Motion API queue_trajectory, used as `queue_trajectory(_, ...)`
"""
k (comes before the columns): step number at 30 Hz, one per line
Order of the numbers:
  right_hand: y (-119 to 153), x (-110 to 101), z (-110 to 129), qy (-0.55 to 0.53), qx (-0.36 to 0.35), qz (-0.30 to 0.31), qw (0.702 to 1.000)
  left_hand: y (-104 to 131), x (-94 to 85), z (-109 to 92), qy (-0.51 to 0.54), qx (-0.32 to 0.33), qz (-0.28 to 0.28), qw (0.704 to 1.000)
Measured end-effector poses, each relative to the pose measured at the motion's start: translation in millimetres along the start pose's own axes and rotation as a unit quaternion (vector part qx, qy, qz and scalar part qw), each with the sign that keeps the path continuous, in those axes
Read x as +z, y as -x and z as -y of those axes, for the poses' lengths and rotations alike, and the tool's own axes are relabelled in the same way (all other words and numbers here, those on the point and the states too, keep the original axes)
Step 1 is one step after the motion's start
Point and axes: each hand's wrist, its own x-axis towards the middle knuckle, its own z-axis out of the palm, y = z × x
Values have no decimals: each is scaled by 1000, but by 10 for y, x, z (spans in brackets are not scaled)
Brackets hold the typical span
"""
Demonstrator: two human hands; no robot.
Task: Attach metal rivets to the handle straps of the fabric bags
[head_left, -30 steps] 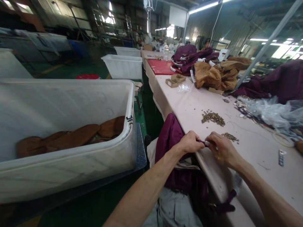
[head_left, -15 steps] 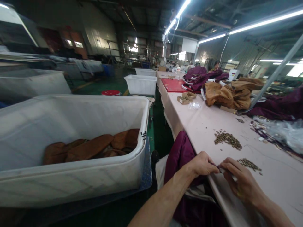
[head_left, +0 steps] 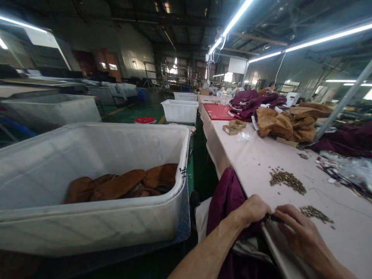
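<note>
A purple fabric piece (head_left: 228, 190) with a pale lining hangs over my lap at the table's near edge. My left hand (head_left: 254, 211) is closed, its thumb and fingers pinching the fabric's edge. Close beside it, my right hand (head_left: 300, 232) has bent fingers at the same edge, and what lies under them is mostly hidden. Between the hands shows a tiny brassy glint, too blurred to name. On the pink table cover (head_left: 252, 166), just beyond my hands, lie a larger pile of small brass-coloured metal pieces (head_left: 287, 182) and a smaller pile (head_left: 315, 214).
To my left stands a big white bin (head_left: 139, 207) holding brown fabric pieces (head_left: 119, 186). Farther along the table are small cardboard boxes (head_left: 232, 128), a red board (head_left: 216, 112), and brown fabric items (head_left: 274, 124). A slanted metal pole (head_left: 340, 104) rises at right.
The view has shifted, so the scene sits further right and lower. My hands remain together at the fabric edge; the right fingers have turned over, and a pale bit seen there before is hidden.
</note>
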Motion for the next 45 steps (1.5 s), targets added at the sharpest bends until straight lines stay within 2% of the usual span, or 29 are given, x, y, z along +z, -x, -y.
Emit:
queue_trajectory(10,78,81,-52,44,9,10,999,-59,1,51,14,7,-9,1000)
queue_trajectory(16,-49,64,61,96,15,76,992,-70,40,11,31,42,-7,999)
queue_trajectory(20,-96,9,10,78,58,87,991,-71,46,-32,39,70,0,997)
queue_trajectory(22,-85,-63,-51,35,88,94,991,-39,40,-38,24,93,-1,995)
queue_trajectory(24,-69,-169,-108,1,111,105,988,10,31,-30,-38,135,-14,990)
queue_trajectory(28,-81,-470,-175,-22,167,172,971,81,42,13,-181,211,-51,959)
queue_trajectory(31,-128,-737,-204,-26,239,236,942,57,81,29,-175,232,-109,951)
queue_trajectory(34,-170,-959,-226,-55,275,294,914,4,111,-2,-104,239,-209,943)
queue_trajectory(37,-225,-1091,-185,-108,283,303,903,28,106,-103,-79,263,-283,919)
queue_trajectory(40,-343,-1184,8,-143,296,232,916,218,95,-316,-198,325,-293,877)
queue_trajectory(43,-496,-1293,330,-158,243,128,949,505,143,-637,-394,392,-270,786)
queue_trajectory(45,-578,-1364,540,-147,173,54,972,661,208,-865,-474,433,-219,735)
